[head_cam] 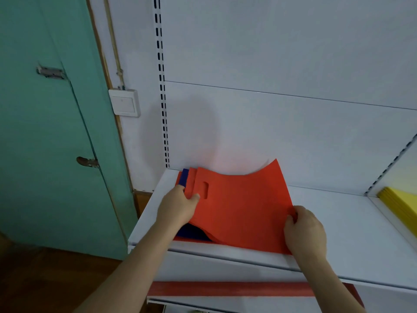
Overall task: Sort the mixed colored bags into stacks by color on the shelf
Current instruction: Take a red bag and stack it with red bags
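A mixed pile of flat bags lies at the left end of the white shelf [338, 213]. The top red bag [241, 204], with a slot handle, is bowed upward off the pile. My left hand [178, 206] grips its left edge near the handle slot, thumb on top. My right hand [304, 229] pinches its right front edge. A dark blue bag [194, 231] shows beneath, between more red bags, with its far corner sticking out at the back left.
A stack of yellow bags [399, 204] lies on the adjoining shelf section at the right. A red strip [230, 289] runs along the lower shelf front. A green door [45, 132] and a wall switch [124, 102] stand to the left.
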